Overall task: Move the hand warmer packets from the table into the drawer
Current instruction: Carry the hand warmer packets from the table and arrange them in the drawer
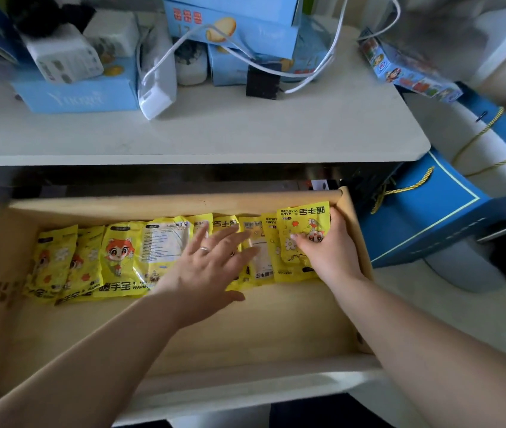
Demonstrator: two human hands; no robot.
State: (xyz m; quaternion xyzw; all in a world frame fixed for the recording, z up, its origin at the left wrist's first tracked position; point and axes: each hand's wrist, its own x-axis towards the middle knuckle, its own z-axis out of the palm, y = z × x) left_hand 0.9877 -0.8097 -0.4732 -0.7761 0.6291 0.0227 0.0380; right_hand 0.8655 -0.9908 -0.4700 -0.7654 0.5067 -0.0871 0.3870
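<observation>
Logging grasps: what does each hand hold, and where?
Right hand pinches the rightmost packet at its lower middle. Left hand lies flat on the packet row, holding nothing.

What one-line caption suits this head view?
Right hand places a yellow packet in the wooden drawer; left hand flattens the row.

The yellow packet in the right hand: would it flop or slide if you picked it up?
The yellow packet would probably bend a little, since it already looks crinkled under the right hand. Its glossy wrapper may slide easily. It looks flat, so it shouldn't roll.
</observation>
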